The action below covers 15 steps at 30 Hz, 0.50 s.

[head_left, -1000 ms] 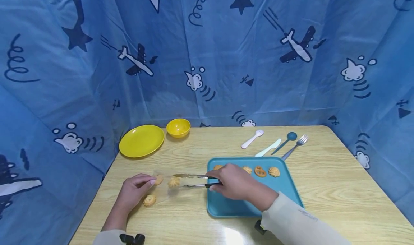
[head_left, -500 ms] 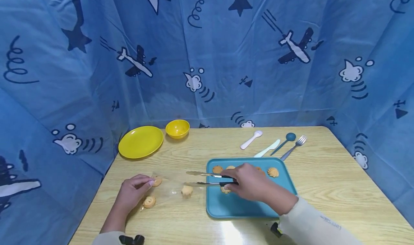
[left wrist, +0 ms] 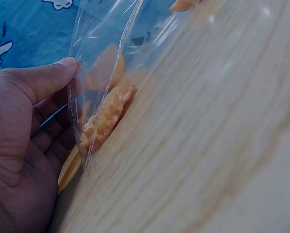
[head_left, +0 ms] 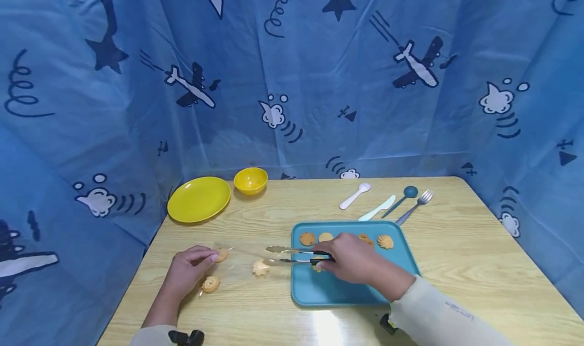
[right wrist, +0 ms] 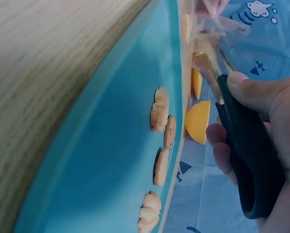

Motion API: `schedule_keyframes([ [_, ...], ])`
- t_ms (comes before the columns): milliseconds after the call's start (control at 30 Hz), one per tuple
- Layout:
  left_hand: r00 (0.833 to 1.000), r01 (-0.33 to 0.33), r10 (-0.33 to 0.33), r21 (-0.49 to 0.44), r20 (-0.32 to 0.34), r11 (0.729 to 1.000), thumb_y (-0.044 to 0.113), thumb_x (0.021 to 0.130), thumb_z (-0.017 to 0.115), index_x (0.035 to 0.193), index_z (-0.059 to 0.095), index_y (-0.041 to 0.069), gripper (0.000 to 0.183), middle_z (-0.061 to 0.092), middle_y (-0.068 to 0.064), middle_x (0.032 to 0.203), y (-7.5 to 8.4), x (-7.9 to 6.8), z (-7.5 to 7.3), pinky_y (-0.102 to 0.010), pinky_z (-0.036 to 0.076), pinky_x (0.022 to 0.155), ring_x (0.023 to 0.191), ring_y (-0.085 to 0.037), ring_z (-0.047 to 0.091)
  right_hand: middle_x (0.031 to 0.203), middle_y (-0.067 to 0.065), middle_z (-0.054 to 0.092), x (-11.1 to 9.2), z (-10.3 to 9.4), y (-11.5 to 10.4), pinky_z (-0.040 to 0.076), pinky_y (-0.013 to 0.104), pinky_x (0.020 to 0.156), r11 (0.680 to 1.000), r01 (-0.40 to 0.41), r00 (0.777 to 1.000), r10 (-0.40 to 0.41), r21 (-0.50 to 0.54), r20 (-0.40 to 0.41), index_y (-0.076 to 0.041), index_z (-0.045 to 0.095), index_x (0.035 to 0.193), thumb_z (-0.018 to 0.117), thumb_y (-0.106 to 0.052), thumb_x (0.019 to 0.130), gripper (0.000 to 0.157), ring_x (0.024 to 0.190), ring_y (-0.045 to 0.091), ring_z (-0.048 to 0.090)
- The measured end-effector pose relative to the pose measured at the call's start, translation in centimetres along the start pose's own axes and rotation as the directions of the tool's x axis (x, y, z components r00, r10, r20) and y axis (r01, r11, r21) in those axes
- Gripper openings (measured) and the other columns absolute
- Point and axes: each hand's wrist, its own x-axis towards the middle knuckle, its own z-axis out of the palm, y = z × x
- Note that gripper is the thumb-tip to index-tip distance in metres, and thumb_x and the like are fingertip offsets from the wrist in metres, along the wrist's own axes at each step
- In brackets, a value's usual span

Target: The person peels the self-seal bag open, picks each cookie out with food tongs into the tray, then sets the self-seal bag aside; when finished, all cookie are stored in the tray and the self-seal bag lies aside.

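In the head view my left hand pinches the edge of a clear plastic bag between thumb and fingers. Two cookies sit near that end: a round cookie and a ring-shaped cookie. Further right a star-edged cookie lies in the bag, beside the lower tip of the tongs. My right hand grips the black handles of metal tongs above the tray's left side. The tongs' arms are spread, with their tips at the bag's right end; no cookie shows clearly between them.
A blue tray carries several cookies, including a dotted round cookie and a swirled cookie. Behind it lie a white spoon, a pale knife, a dark spoon and a fork. A yellow plate and yellow bowl stand back left.
My right hand and the tongs have moved right, their tips drawn back toward the tray. The star-edged cookie has shifted right and now lies lower in the bag. My left hand has hardly moved.
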Motion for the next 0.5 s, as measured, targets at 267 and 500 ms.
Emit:
schedule_keyframes([
  [267, 1.000, 0.010, -0.010, 0.025, 0.001, 1.000, 0.030, 0.093, 0.076, 0.107, 0.081, 0.017, 0.020, 0.075, 0.001, 0.107, 0.1, 0.2, 0.0, -0.019, 0.054, 0.090, 0.101, -0.005, 0.066, 0.068, -0.011, 0.062, 1.1, 0.4, -0.2, 0.039, 0.021, 0.048, 0.999, 0.035, 0.999, -0.035, -0.017, 0.010, -0.017, 0.068, 0.134, 0.074, -0.037, 0.095, 0.045, 0.048, 0.000, 0.043],
  [500, 1.000, 0.013, -0.014, 0.050, 0.005, 0.999, 0.033, 0.094, 0.075, 0.108, 0.081, 0.017, 0.022, 0.074, 0.001, 0.108, 0.1, 0.1, 0.2, -0.020, 0.054, 0.090, 0.101, -0.006, 0.066, 0.104, -0.003, 0.077, 2.0, 0.3, -1.2, 0.057, 0.029, 0.066, 1.000, 0.006, 0.999, -0.006, -0.009, 0.048, -0.019, 0.063, 0.140, 0.078, -0.045, 0.090, 0.058, 0.083, 0.009, 0.071],
])
